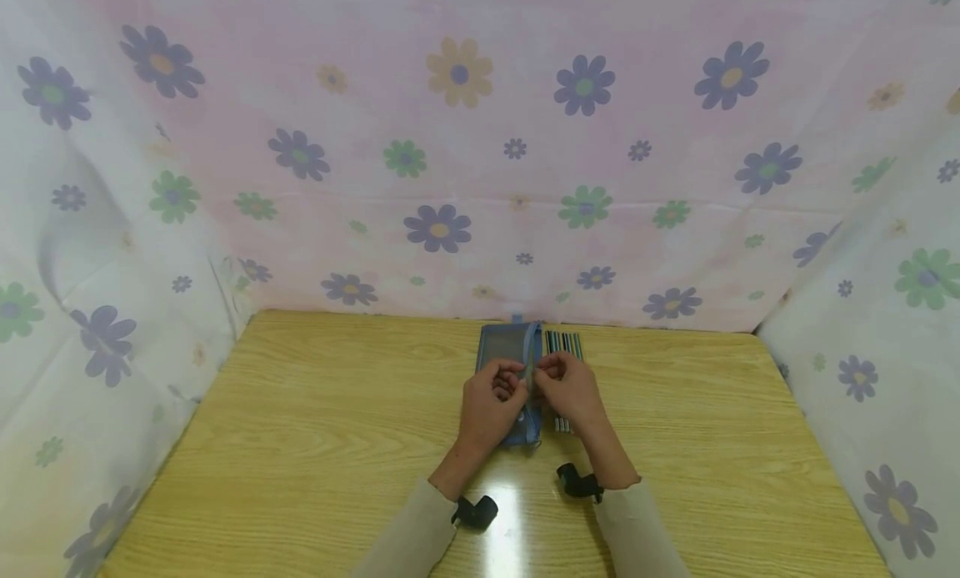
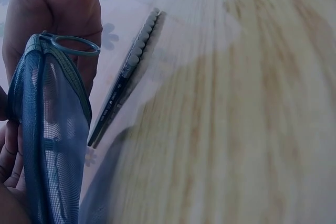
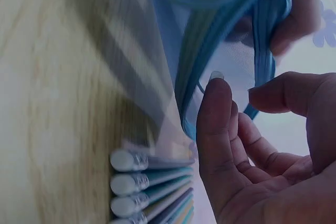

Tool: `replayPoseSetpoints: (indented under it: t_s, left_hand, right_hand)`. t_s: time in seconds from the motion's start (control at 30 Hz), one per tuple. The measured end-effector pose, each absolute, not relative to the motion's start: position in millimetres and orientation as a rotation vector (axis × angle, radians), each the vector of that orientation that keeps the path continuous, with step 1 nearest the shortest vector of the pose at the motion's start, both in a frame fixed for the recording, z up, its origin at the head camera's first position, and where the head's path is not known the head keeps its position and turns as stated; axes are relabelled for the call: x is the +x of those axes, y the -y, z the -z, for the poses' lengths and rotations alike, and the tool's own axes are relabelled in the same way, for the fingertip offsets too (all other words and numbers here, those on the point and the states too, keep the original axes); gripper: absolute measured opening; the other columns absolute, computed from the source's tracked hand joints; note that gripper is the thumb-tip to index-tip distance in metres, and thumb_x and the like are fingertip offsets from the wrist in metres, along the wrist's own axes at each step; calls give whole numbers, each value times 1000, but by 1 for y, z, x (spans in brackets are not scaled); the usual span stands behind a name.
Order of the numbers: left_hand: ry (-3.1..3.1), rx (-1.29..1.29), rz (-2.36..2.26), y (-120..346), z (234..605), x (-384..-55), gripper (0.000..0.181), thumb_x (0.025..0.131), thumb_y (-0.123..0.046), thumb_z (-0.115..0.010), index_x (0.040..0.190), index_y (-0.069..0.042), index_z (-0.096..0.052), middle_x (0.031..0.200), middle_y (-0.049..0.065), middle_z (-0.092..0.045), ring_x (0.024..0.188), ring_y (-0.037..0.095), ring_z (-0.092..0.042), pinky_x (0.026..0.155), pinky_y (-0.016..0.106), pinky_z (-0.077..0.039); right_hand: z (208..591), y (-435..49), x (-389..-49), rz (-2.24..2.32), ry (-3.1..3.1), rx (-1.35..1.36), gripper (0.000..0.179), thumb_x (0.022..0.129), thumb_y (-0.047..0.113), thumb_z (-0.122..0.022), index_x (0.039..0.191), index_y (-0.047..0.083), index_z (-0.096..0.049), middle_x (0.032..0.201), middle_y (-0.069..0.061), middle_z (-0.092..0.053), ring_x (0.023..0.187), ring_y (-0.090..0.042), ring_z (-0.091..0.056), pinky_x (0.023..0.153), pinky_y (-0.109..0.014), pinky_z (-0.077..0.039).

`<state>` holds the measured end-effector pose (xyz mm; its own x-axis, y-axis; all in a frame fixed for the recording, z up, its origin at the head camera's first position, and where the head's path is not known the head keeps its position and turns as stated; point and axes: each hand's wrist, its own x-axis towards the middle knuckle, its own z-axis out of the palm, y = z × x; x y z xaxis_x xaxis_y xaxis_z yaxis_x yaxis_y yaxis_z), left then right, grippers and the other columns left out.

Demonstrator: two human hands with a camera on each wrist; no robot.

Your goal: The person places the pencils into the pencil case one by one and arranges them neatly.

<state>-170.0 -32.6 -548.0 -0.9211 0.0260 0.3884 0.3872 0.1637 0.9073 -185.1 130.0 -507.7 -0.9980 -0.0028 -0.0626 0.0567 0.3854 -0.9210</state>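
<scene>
A blue mesh zip pencil case (image 1: pixel 504 340) stands near the table's back edge, with its mouth apart in the right wrist view. My left hand (image 1: pixel 491 403) grips the edge of the case, fingers bent against it. Opposite it, my right hand (image 1: pixel 572 386) is at the mouth. In the right wrist view, thumb and finger stand slightly apart there, with nothing visible between them. Beside the case, on its right, several pencils (image 1: pixel 564 342) lie in a row, with white eraser ends. A blue ring (image 2: pixel 79 54) hangs from the case's end.
A wood-grain table (image 1: pixel 337 411) holds everything. Behind it hangs a flowered cloth (image 1: pixel 517 169), and similar cloth covers both sides. Each wrist bears a black camera mount (image 1: pixel 476 511).
</scene>
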Motion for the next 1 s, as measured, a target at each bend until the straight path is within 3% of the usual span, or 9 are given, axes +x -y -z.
replayPoseSetpoints:
  t_s: [0.23, 0.5, 0.73, 1.0]
  left_hand:
    - [2166, -400, 1818, 33, 549, -171, 18, 95, -1, -74, 113, -1, -73, 84, 3, -68, 71, 13, -66, 60, 25, -58]
    - [2162, -399, 1827, 33, 549, -169, 19, 95, -1, -74, 113, -2, -73, 85, 5, -68, 70, 13, -67, 61, 25, -59]
    - [2183, -379, 1832, 33, 550, -170, 18, 95, -3, -73, 113, -1, -73, 86, 2, -67, 71, 12, -66, 61, 26, -59]
    - [2184, -370, 1833, 33, 552, -171, 18, 95, -2, -73, 113, -2, -73, 86, 2, -67, 72, 12, -66, 61, 26, -58]
  right_hand:
    - [506, -142, -188, 1746, -2553, 42, 26, 98, 5, -66, 121, -6, -69, 98, -19, -69, 82, -37, -73, 67, -43, -64]
    - [509, -158, -191, 1553, -2746, 9, 28, 97, 13, -70, 123, 1, -72, 105, -15, -72, 92, -29, -69, 76, -39, -60]
    - [507, -169, -191, 1486, -2837, 8, 29, 98, 11, -69, 125, 0, -71, 106, -16, -71, 98, -34, -70, 80, -47, -59]
    - [505, -177, -191, 1465, -2856, 38, 34, 99, 13, -66, 130, 0, -70, 108, -16, -72, 99, -35, -72, 80, -47, -60]
